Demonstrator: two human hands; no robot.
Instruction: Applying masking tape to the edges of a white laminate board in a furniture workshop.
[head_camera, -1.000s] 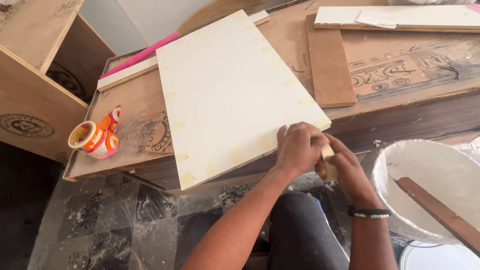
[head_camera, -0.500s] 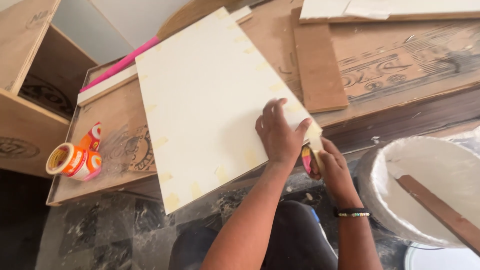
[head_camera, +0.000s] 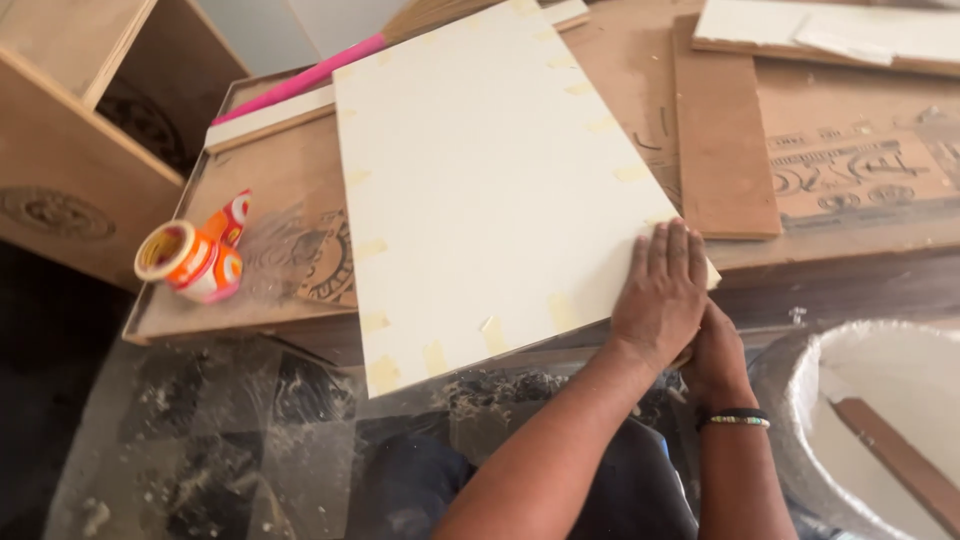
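Observation:
A large cream-white board (head_camera: 490, 190) lies tilted on a plywood work surface (head_camera: 270, 180), with strips of tan tape along its edges. My left hand (head_camera: 660, 295) rests flat on the board's near right corner, fingers stretched out. My right hand (head_camera: 718, 365), with a dark band on its wrist, sits just below that corner at the board's edge. The left hand covers its fingers. Only a sliver of the small tan block (head_camera: 684, 357) shows in its grip.
An orange and white roll of tape (head_camera: 190, 258) stands on the surface's left end. A brown panel (head_camera: 720, 130) lies right of the board and a pink handle (head_camera: 300, 78) behind it. A white bucket (head_camera: 800, 400) with a wooden stick (head_camera: 900, 465) is at right; a wooden cabinet (head_camera: 60, 170) at left.
My left hand has slid up from the board's edge and now lies flat on the corner. The right hand with the small block has gone under it. The view has shifted right.

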